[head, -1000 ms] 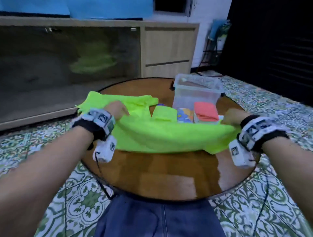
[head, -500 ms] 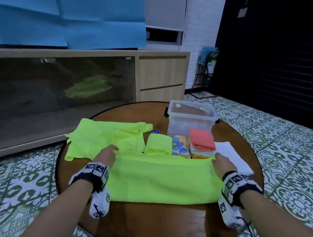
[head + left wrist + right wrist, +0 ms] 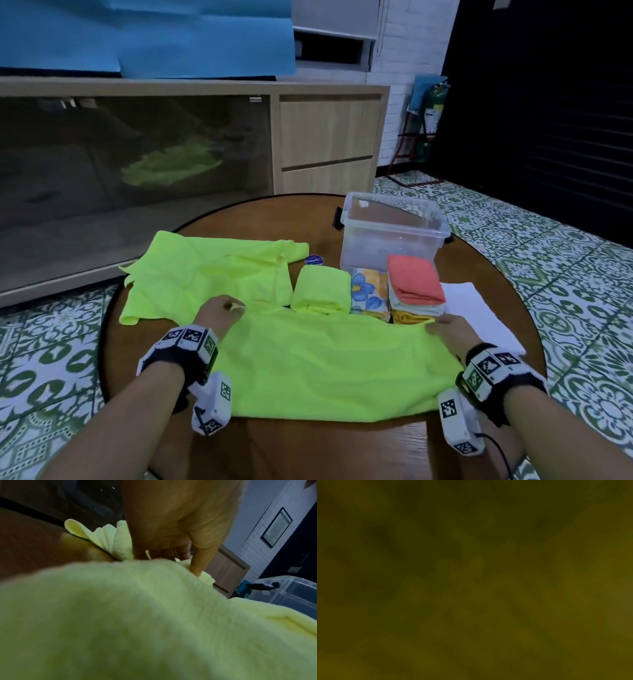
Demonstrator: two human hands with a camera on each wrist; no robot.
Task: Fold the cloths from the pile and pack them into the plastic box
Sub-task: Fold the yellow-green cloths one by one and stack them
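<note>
Cloth: neon-yellow cloth (image 3: 329,370) folded to a wide band, lying flat low in the centre of the frame on the table (image 3: 308,452).
Left hand: left hand (image 3: 219,313) at the band's upper left corner; fingers (image 3: 202,561) curled down, pinching that corner.
Right hand: right hand (image 3: 448,330) on the upper right corner; whether it pinches or only presses cannot be told, and its wrist view is dark.
Pile: second yellow cloth (image 3: 212,270) spread loose at centre left.
Folded: yellow roll (image 3: 320,289), floral cloth (image 3: 368,291), coral-topped stack (image 3: 414,287) in a row just above the band.
Box: clear box (image 3: 394,229) behind the row, right of centre.
Sheet: white sheet (image 3: 479,315) to the right.
</note>
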